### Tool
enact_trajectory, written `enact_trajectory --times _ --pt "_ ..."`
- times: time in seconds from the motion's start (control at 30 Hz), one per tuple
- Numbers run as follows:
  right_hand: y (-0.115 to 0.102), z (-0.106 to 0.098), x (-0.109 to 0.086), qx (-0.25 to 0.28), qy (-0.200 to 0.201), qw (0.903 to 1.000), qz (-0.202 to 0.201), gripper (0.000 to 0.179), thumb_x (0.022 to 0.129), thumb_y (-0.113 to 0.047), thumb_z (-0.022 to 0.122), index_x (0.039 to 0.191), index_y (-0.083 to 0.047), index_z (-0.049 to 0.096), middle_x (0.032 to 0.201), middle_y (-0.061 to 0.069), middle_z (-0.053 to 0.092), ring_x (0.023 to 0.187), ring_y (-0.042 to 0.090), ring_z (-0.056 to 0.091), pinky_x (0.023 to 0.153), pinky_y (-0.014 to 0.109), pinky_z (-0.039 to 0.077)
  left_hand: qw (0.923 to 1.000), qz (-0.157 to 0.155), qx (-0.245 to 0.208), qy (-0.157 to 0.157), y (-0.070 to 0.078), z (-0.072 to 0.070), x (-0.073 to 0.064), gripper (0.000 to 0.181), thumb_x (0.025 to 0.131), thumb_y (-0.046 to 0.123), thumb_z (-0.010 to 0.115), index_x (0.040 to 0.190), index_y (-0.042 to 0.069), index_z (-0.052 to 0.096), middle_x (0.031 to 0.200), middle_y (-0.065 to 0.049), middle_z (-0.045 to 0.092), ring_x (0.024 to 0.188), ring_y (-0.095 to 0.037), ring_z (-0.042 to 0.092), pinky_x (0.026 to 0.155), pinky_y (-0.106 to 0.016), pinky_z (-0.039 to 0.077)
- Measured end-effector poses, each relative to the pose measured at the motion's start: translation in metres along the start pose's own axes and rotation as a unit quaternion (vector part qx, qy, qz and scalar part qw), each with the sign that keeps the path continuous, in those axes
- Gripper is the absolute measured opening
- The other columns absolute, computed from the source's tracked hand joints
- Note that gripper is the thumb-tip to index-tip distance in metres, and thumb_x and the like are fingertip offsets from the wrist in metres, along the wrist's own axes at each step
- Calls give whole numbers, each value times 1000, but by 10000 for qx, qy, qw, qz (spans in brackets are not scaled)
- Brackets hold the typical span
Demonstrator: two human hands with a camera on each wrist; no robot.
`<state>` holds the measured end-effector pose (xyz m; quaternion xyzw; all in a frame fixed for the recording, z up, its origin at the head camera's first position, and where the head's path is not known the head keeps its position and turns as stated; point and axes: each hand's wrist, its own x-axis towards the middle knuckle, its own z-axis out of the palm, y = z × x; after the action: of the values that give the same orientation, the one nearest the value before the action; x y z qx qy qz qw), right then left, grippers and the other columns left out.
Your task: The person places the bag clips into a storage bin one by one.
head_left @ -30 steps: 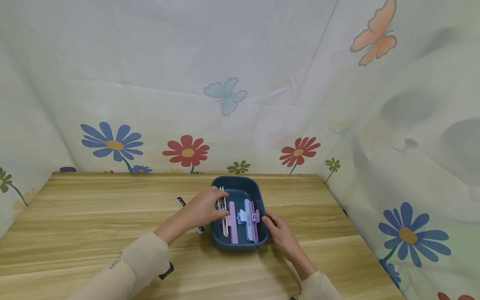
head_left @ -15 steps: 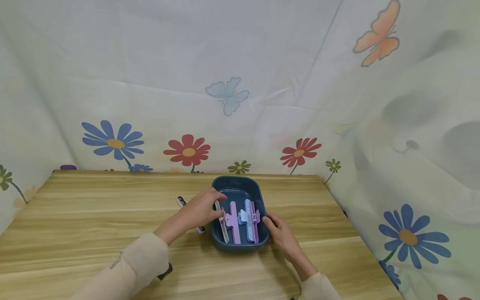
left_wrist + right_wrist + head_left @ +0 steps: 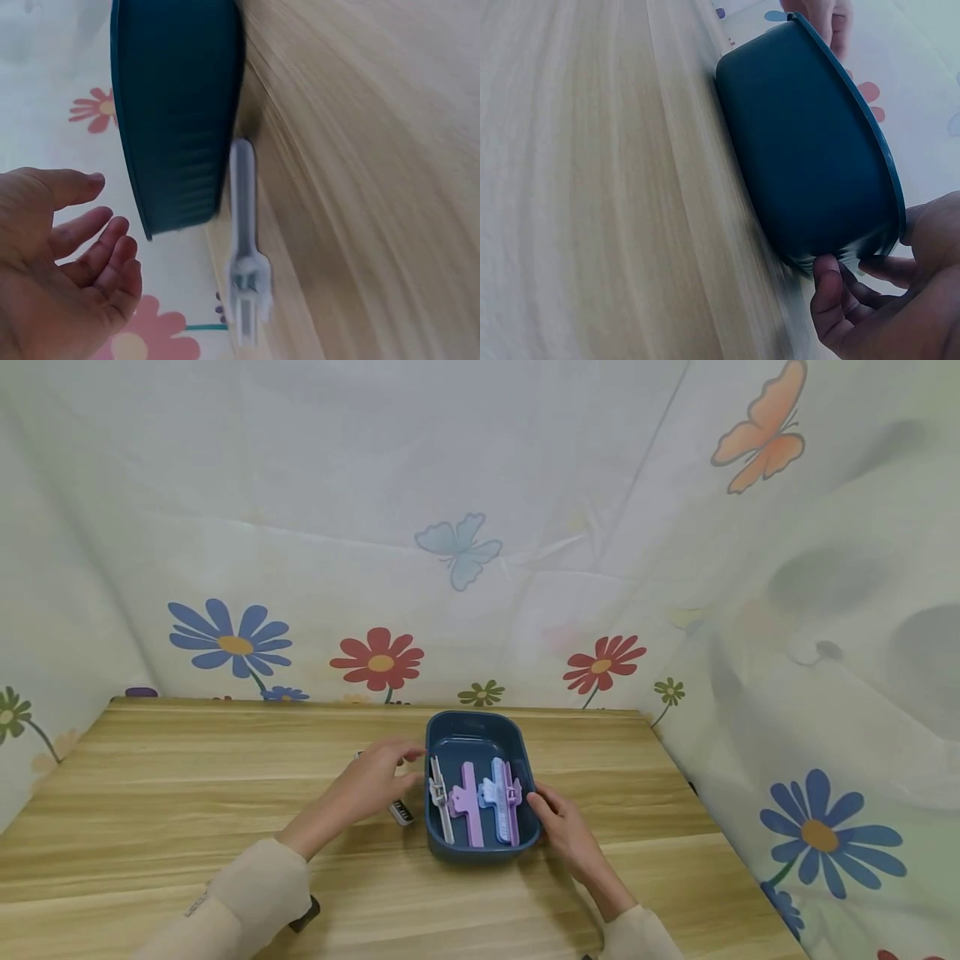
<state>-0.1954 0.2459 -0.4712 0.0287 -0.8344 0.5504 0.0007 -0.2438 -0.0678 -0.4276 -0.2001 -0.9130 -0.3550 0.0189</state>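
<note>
A dark blue plastic bin (image 3: 480,854) stands on the table with several bar clips inside. From left to right these are a white clip (image 3: 447,822), a purple clip (image 3: 472,818), a light blue clip (image 3: 498,814) and another purple clip (image 3: 513,827). My left hand (image 3: 371,783) hovers just outside the bin's left wall, fingers spread and holding nothing. Partly hidden under it lies a clip with a piano-key pattern (image 3: 402,812), whose pale side shows in the left wrist view. My right hand (image 3: 567,833) holds the bin's right side, thumb at the rim and fingers against the outer wall.
The wooden table (image 3: 187,793) extends to both sides of the bin. A flower-printed cloth (image 3: 300,568) encloses its back and sides.
My left hand has let go of the white clip, which now lies along the bin's left wall, and has drawn back leftward out of the bin. My right hand stays on the bin.
</note>
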Motion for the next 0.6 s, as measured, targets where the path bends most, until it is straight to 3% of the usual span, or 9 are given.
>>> enact_trajectory --times 0.3,0.6 --pt "2 0 0 -29 -22 10000 -14 44 110 -27 53 145 0 56 132 21 63 103 32 63 75 30 56 9992 -57 212 336 -16 -8 -9 40 97 13 73 134 0 65 128 -18 66 112 -34 63 97 -51 54" --pt "3 0 1 -119 13 9999 68 44 110 -27 52 145 -1 56 134 20 62 107 31 63 84 35 56 9986 -141 205 474 -31 -12 -16 40 96 12 73 132 -5 66 126 -21 65 114 -36 61 101 -53 52"
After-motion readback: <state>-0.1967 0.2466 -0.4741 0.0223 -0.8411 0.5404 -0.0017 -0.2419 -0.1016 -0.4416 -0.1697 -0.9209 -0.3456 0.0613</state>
